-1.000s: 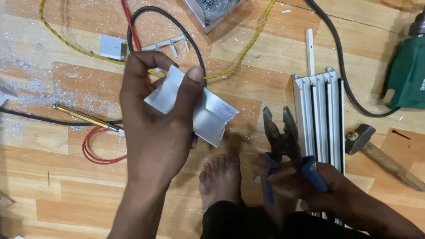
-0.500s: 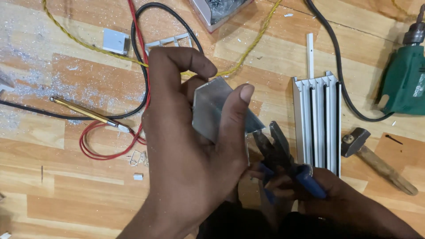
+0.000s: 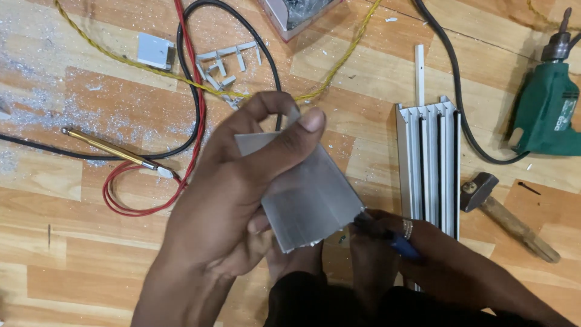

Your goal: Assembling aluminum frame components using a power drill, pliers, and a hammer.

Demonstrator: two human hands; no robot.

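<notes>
Silver metal piece (image 3: 308, 200) sits pinched in my left hand (image 3: 233, 200), thumb on top, above the wooden floor (image 3: 72, 242). My right hand (image 3: 417, 248) wraps its fingers round blue-handled pliers (image 3: 396, 242) touching the piece's lower edge, beside the long metal rails (image 3: 431, 163).

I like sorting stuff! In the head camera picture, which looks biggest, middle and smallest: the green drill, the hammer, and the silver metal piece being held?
1. Silver metal piece, though it is nearer the camera, so that is unsure.
2. Green drill, partly cut off.
3. Hammer, close to the drill in looks.
</notes>
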